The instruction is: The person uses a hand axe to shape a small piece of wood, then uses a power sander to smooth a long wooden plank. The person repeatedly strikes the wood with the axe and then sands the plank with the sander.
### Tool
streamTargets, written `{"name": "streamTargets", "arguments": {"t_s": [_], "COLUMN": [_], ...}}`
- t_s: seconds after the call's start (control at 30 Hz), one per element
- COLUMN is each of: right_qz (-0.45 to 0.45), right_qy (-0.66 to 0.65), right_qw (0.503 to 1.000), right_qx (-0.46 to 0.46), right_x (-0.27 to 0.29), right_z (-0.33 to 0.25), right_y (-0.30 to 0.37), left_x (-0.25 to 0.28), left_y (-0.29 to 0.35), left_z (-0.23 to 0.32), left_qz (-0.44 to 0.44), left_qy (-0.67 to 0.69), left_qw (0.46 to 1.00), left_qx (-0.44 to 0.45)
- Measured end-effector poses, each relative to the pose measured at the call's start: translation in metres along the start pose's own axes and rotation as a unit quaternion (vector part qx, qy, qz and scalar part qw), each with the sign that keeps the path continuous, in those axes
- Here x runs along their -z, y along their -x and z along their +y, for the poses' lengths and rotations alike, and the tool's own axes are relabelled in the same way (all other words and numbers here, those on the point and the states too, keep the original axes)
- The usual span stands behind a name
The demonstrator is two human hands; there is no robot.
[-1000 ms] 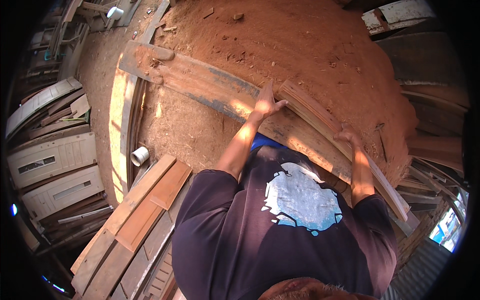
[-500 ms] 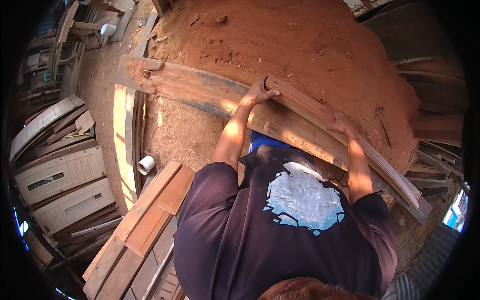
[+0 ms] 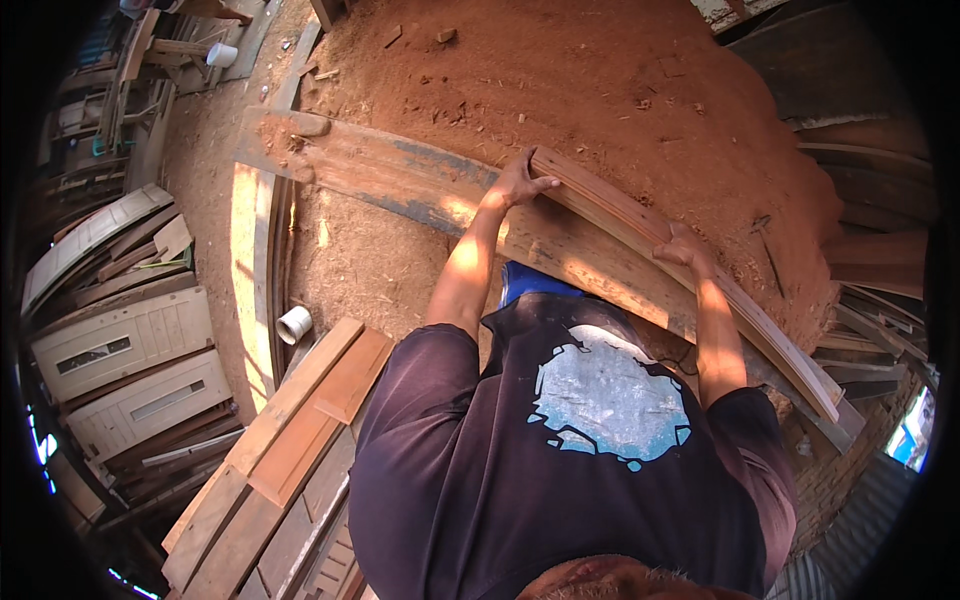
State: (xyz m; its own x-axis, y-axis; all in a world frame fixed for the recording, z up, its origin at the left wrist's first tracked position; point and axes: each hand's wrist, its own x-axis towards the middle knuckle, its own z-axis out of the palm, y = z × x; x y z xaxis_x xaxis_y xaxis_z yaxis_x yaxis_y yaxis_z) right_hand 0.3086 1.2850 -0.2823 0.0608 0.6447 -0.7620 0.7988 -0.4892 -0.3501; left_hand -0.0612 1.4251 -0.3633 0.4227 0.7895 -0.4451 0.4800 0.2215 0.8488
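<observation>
Long, narrow wooden boards, apparently laid together with lengthwise grooves, slant from the upper middle to the lower right. My left hand is closed around their upper left end, with its thumb on the side facing me. Farther along, my right hand grips them near the middle, its fingers partly hidden. Beneath the boards lies a wide, worn bench plank, with dark blue-grey paint patches and sunlit spots. Whether the boards rest fully on it I cannot tell.
Reddish sawdust is heaped beyond the bench, with a hammer-like tool on it. Panelled wooden pieces stand close at my left. A white container lies nearby. Pale door panels are stacked farther left; timber piles up at right.
My hands keep the same hold on the boards, with hardly any movement. The surroundings at the left have shifted slightly in the view.
</observation>
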Motion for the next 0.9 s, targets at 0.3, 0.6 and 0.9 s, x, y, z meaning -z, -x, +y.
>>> {"name": "streamTargets", "arguments": {"t_s": [0.3,0.6,0.9], "right_qz": [-0.031,0.000,-0.029], "right_qy": [0.021,0.161,0.075], "right_qw": [0.999,0.984,0.995], "right_qx": [0.007,0.069,-0.059], "right_x": [-0.005,-0.052,-0.093], "right_z": [0.018,0.018,0.009], "right_y": [-0.017,0.007,0.021], "left_x": [0.004,-0.002,0.005], "left_y": [-0.004,0.095,0.095], "left_z": [0.002,-0.020,-0.070], "left_qz": [-0.016,0.126,0.117], "left_qy": [-0.005,-0.276,0.072], "left_qw": [1.000,0.945,0.985], "left_qx": [0.003,0.119,0.101]}}
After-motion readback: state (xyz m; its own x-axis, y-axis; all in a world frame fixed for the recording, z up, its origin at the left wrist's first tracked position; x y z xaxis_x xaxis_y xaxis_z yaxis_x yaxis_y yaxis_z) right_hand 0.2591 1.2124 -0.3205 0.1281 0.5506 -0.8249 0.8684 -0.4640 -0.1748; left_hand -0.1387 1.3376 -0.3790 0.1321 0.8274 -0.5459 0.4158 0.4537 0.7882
